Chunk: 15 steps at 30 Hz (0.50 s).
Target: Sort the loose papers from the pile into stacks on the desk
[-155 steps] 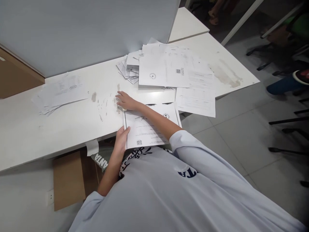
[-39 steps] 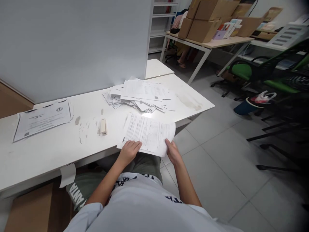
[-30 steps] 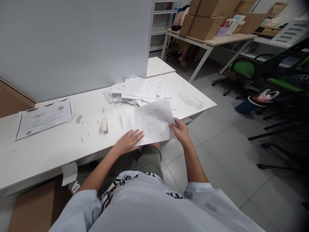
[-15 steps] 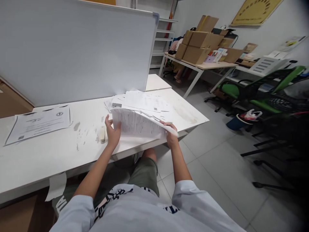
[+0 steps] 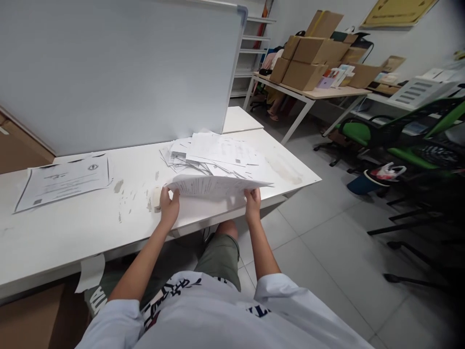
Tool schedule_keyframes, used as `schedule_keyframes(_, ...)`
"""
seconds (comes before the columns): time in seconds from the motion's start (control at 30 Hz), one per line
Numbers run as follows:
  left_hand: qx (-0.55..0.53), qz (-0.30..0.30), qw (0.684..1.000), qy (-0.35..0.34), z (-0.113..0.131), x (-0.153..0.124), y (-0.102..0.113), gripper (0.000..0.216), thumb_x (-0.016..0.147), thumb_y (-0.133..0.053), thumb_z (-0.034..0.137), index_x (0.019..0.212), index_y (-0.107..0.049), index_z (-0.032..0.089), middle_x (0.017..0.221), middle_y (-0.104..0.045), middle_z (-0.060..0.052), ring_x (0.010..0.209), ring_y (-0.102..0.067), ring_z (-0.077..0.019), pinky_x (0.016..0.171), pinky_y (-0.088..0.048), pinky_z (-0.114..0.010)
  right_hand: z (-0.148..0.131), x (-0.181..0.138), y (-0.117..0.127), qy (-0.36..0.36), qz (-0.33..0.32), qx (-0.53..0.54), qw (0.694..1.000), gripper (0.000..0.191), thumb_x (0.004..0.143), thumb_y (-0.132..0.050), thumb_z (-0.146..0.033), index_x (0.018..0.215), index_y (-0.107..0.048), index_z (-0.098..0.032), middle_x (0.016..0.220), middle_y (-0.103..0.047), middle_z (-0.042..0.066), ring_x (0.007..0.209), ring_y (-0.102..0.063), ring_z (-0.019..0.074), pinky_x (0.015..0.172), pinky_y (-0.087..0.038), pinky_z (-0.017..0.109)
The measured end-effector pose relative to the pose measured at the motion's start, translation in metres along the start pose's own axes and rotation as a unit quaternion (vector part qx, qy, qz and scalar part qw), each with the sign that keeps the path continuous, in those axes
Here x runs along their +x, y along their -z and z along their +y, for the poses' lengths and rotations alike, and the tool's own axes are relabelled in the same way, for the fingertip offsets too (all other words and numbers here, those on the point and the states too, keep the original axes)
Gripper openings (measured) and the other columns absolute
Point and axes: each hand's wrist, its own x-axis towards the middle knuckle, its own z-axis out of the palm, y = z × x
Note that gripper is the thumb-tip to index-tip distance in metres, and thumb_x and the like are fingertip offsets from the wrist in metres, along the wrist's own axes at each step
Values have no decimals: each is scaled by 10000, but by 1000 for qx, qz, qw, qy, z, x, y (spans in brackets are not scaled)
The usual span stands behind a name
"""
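Note:
Between my two hands I hold printed paper sheets (image 5: 214,186), upright and curved, near the table's front edge. My left hand (image 5: 169,207) is closed on their left end, and my right hand (image 5: 253,203) pinches them near the right end. I cannot tell how many sheets are in my grip. Just behind lies a messy pile of printed papers (image 5: 221,149). A small cream-coloured block (image 5: 157,199) sits on the table right beside my left hand.
A whiteboard (image 5: 138,72) stands along the back of the white table (image 5: 90,228). Printed sheets (image 5: 65,180) lie at the left. Cardboard boxes (image 5: 305,75) are stacked on another table. Green chairs (image 5: 358,133) and a blue bin (image 5: 365,183) stand to the right.
The held sheets have tipped and lowered, showing less of their printed face. My right hand has shifted slightly left and now pinches the lower edge. The left hand has closed on the paper.

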Motion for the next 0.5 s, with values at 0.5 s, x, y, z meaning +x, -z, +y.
schedule_keyframes(0.5,0,32,941,336,-6,-148,119,312,608,-650,396,824,-574,184,729,-659,-39,725,-647,-240,645,-471,-306,-12,-105,60,-272,-261,-88,922,426,617,-795,-490,901,-678,-195,815,-734,56,782,-658,239,693,-498,319)
